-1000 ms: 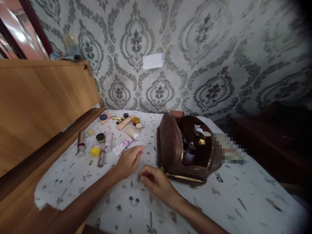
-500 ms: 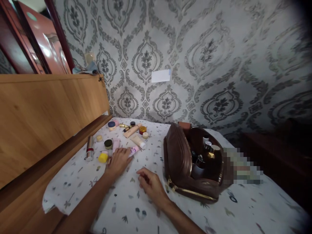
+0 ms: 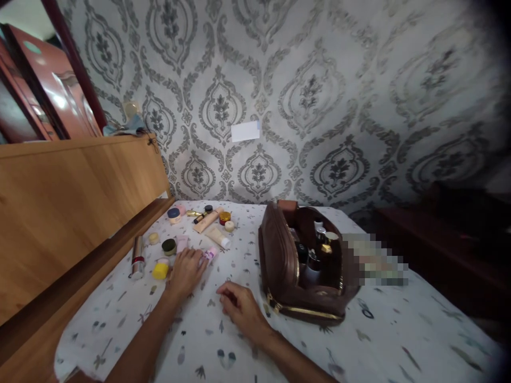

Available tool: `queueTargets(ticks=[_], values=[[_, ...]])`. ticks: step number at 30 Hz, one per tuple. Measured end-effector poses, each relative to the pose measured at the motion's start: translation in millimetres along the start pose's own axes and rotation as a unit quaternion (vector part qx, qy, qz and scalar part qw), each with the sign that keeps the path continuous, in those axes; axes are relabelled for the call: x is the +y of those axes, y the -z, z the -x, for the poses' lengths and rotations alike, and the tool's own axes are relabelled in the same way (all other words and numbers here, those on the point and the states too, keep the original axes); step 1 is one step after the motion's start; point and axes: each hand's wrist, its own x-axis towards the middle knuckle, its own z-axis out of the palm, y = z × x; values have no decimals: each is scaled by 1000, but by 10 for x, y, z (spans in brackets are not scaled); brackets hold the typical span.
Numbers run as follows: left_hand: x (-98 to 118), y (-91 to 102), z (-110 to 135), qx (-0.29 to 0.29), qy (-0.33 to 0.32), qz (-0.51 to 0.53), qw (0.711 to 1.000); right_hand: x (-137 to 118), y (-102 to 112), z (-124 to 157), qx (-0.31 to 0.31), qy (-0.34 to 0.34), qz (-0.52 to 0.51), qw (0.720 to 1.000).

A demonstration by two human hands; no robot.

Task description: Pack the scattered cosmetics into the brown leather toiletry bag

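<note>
My left hand (image 3: 186, 270) lies over a white tube with pink print (image 3: 210, 255) on the patterned sheet (image 3: 391, 330), fingers curled down onto it among the scattered cosmetics. A yellow-lidded jar (image 3: 160, 271), a dark green jar (image 3: 169, 246) and a pink tube (image 3: 182, 242) sit just left of that hand. My right hand (image 3: 239, 308) rests on the sheet with fingers loosely curled, holding nothing I can see, a little left of the open brown toiletry bag (image 3: 281, 260). Several bottles (image 3: 319, 242) stand inside the bag.
A silver and red lipstick tube (image 3: 138, 258) lies near the wooden headboard (image 3: 72, 207) on the left. More tubes and small jars (image 3: 211, 218) are strewn toward the patterned wall (image 3: 303, 101). Dark furniture (image 3: 451, 239) stands at the right.
My left hand has moved left and forward from the bare sheet onto the white and pink tube. My right hand has stayed near the bag. The camera view has shifted.
</note>
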Motion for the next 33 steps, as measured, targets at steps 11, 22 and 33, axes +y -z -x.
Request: queueTargets(ticks=[11, 22, 33], values=[[-185, -63, -282, 57, 27, 88, 994, -23, 12, 13, 25, -20, -3, 999], [-678, -261, -1448, 8, 191, 42, 981, 1, 22, 19, 22, -15, -15, 1000], [-711, -592, -1717, -71, 250, 35, 965, 23, 12, 9, 39, 5, 12, 999]])
